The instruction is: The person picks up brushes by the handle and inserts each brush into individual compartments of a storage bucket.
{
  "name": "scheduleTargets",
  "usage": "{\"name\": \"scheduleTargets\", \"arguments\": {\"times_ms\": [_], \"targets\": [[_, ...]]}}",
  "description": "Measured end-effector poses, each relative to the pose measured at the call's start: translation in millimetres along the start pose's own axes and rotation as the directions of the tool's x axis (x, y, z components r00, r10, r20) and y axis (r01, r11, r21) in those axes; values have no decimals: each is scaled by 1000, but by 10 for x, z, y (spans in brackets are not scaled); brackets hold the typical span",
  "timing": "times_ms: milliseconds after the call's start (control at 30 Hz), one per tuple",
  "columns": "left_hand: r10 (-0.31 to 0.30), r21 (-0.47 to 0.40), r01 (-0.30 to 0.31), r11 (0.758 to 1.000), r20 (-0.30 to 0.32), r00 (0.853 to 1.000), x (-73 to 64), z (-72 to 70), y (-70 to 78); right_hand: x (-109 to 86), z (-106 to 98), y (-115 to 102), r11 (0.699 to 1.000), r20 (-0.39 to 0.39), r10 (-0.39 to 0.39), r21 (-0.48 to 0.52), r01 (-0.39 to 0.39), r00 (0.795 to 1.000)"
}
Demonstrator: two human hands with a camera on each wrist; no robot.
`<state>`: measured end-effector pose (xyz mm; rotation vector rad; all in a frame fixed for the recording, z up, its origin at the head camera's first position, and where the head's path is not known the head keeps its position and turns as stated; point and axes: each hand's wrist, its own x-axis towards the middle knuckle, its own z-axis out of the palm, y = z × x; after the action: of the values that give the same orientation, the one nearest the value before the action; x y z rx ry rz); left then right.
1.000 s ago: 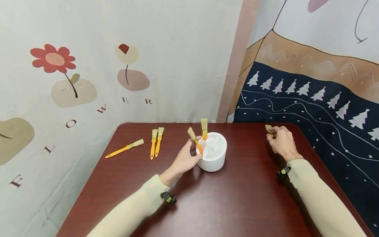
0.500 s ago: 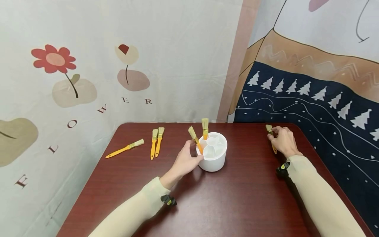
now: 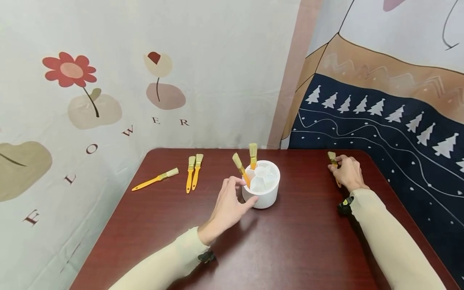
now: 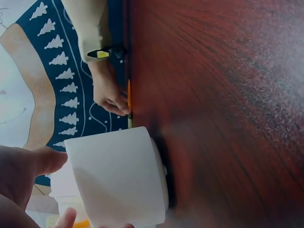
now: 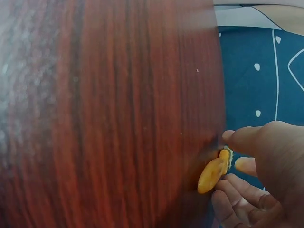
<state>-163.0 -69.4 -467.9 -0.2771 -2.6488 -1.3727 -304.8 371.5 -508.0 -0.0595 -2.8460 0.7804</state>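
Observation:
A white round holder (image 3: 266, 197) with several compartments stands on the table. Two paintbrushes stand in it bristles up, one tilted left (image 3: 239, 164) and one nearly upright (image 3: 253, 155). My left hand (image 3: 228, 205) is at the holder's left side, thumb before its front wall and fingers behind, spread apart; in the left wrist view its thumb is by the rim of the holder (image 4: 116, 178). At the far right, my right hand (image 3: 348, 173) has its fingers bent about a yellow-handled paintbrush (image 3: 338, 183) at the table; the handle (image 5: 212, 176) lies between fingers in the right wrist view.
On the left of the dark red table (image 3: 282, 245) lie a slanted paintbrush (image 3: 156, 179) and two paintbrushes side by side, one (image 3: 190, 175) next to the other (image 3: 197, 172). A printed cloth (image 3: 217, 72) hangs behind, a dark blue one (image 3: 398, 129) at right.
My left hand has loosened from the holder, with thumb and fingers wider apart. My right hand has shifted slightly, showing more of the brush handle; that brush stays in place.

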Motion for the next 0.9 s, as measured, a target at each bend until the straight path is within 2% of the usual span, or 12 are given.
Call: {"name": "scheduleTargets", "arguments": {"times_ms": [100,367,500,900], "targets": [[27,25,-27,999,-3,1000,5,32,-9,17,14,16,1000,-5,6,-9,-6,1000],[39,54,-38,998,-6,999,46,48,-75,38,57,57,999,-32,-33,-20,32,999],[51,36,-50,998,-15,999,76,40,-84,46,63,66,999,-59,-34,-6,33,998],[9,-49,-9,999,5,1000,140,15,-94,59,57,24,998,-70,-21,53,25,997]]}}
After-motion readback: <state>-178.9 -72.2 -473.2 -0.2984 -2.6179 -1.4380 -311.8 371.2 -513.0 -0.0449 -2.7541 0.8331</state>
